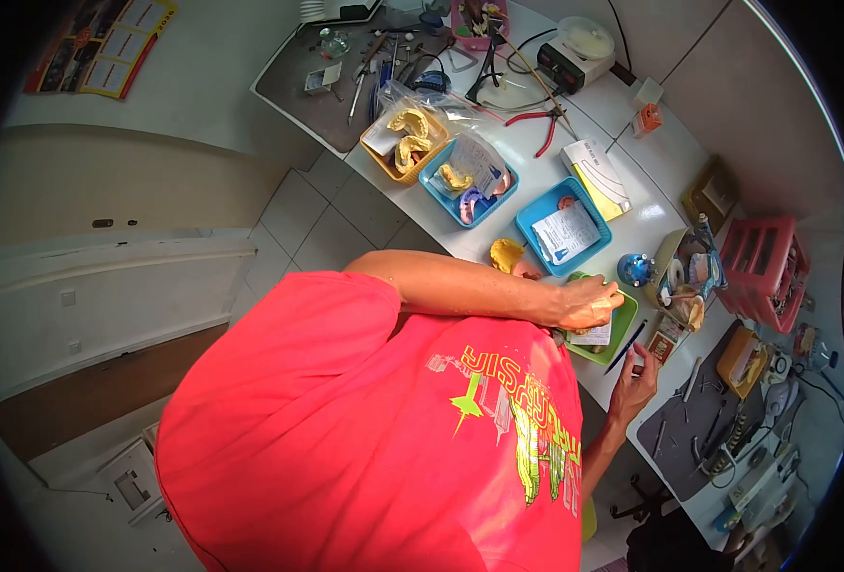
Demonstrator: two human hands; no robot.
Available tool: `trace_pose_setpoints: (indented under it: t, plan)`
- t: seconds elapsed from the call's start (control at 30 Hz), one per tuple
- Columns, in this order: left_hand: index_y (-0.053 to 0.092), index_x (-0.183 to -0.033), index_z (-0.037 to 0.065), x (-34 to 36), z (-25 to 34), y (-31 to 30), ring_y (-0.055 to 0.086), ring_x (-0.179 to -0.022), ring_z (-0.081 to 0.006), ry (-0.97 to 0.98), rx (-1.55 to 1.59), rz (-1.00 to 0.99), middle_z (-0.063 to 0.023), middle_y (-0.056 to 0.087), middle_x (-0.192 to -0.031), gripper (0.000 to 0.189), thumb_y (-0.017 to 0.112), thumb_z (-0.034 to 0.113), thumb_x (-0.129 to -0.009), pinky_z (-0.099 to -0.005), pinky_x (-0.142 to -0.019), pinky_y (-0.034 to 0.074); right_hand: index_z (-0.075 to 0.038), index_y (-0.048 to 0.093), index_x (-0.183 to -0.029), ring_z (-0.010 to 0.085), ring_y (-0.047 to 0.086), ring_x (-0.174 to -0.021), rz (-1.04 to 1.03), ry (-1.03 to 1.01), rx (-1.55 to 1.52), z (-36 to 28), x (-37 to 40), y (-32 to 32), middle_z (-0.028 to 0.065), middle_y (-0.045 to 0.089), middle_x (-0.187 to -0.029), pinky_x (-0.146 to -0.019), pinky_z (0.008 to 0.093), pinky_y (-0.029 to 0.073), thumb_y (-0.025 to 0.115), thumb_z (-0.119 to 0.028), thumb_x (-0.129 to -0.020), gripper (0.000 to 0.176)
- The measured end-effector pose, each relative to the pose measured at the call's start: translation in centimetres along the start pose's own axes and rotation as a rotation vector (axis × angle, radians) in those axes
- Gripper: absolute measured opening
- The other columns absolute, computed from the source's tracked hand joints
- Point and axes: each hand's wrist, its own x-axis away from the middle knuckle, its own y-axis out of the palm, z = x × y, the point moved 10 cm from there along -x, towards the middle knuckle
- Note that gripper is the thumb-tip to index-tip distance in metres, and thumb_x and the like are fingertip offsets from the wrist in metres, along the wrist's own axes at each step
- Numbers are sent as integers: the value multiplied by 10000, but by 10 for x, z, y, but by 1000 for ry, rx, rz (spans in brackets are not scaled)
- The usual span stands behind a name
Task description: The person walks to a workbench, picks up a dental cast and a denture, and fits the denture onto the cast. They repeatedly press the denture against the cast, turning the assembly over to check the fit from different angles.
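Observation:
My left hand (589, 303) reaches over a green tray (624, 329), its fingers curled in. Whatever those fingers may hold is hidden from this angle. A white paper slip (593, 336) lies in the tray below that hand. At the tray's near right side, my right hand (636, 379) grips a thin dark pen (627, 347), tilted upward. Beside the left forearm sit a yellow dental cast (506, 255) and a pinkish piece (527, 271), partly covered by the arm.
A blue tray (605, 229) with a form, another blue tray (426, 177) and an orange tray (369, 146) with dental casts line the bench edge. Red-handled pliers (546, 143), a blue round object (635, 270), a filled basket (670, 262) and red drawers (751, 272) stand farther back.

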Motion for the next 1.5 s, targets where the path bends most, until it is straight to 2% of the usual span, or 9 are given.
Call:
trace_pose_setpoints:
  t: [0.13, 0.23, 0.63, 0.77, 0.93, 1.2, 1.4, 1.47, 1.5]
  plan:
    - [684, -950, 48, 7, -20, 28, 618, -855, -275, -184, 280, -51, -119, 559, -917, 208, 602, 176, -807, -390, -663, 539, -16, 646, -1115, 188, 623, -680, 28, 51, -15, -7, 16, -4, 109, 658, -1034, -611, 317, 499, 623, -121, -917, 225]
    - [639, -1071, 44, 20, -20, -41, 631, -877, -289, -8, 222, 156, -137, 596, -936, 250, 609, 132, -839, -396, -715, 541, -28, 620, -1172, 182, 608, -672, 84, 110, -60, 7, 34, -10, 101, 662, -1023, -624, 316, 494, 627, -130, -920, 272]
    - [699, -1069, 13, 158, -83, -35, 699, -841, -267, -621, 906, 147, -118, 727, -902, 235, 650, 91, -853, -352, -782, 541, -6, 589, -839, 143, 568, -597, 29, 240, -19, 32, 101, 12, 63, 627, -736, -558, 294, 461, 687, -128, -872, 160]
    - [699, -1073, 20, 180, -88, -27, 701, -813, -262, -664, 1045, 158, -113, 727, -869, 231, 613, 147, -901, -347, -756, 539, -16, 597, -1284, 135, 592, -657, -101, 324, -128, 24, 119, 37, 129, 700, -934, -595, 281, 481, 565, -197, -981, 355]
    - [694, -1078, 13, 220, -108, -43, 704, -804, -256, -707, 1021, 100, -122, 727, -864, 248, 585, 182, -933, -350, -751, 542, 2, 597, -1270, 114, 605, -751, -274, 398, -68, 20, 136, 59, 126, 695, -1020, -677, 279, 498, 583, -208, -972, 365]
    - [681, -1065, -18, 328, -157, -37, 709, -807, -240, -867, 1012, 99, -144, 725, -864, 245, 573, 164, -943, -344, -743, 540, -23, 532, -1312, 175, 632, -915, -205, 469, -1106, -69, 164, 52, 91, 653, -1154, -707, 290, 500, 507, -349, -1004, 450]
    - [640, -1091, -43, 448, -192, 63, 669, -705, -194, -1187, 1535, 118, -125, 710, -850, 278, 552, 183, -955, -277, -646, 528, -5, 572, -1244, 198, 637, -968, 19, 625, -631, 156, 295, 243, 129, 653, -1158, -804, 316, 510, 579, -304, -973, 404]
    - [611, -1124, -34, 512, -213, 102, 662, -746, -175, -1492, 1940, 289, -126, 701, -910, 299, 549, 209, -961, -252, -631, 519, 1, 585, -1221, 205, 639, -986, -17, 659, -489, 253, 380, 283, 141, 653, -1159, -837, 325, 514, 603, -289, -962, 390]
    - [603, -1130, -29, 569, -234, 133, 662, -770, -180, -1842, 1676, 541, -128, 694, -923, 303, 536, 216, -965, -265, -633, 519, 4, 592, -1209, 209, 640, -995, -18, 684, -465, 281, 409, 292, 147, 653, -1160, -853, 329, 515, 615, -282, -957, 382]
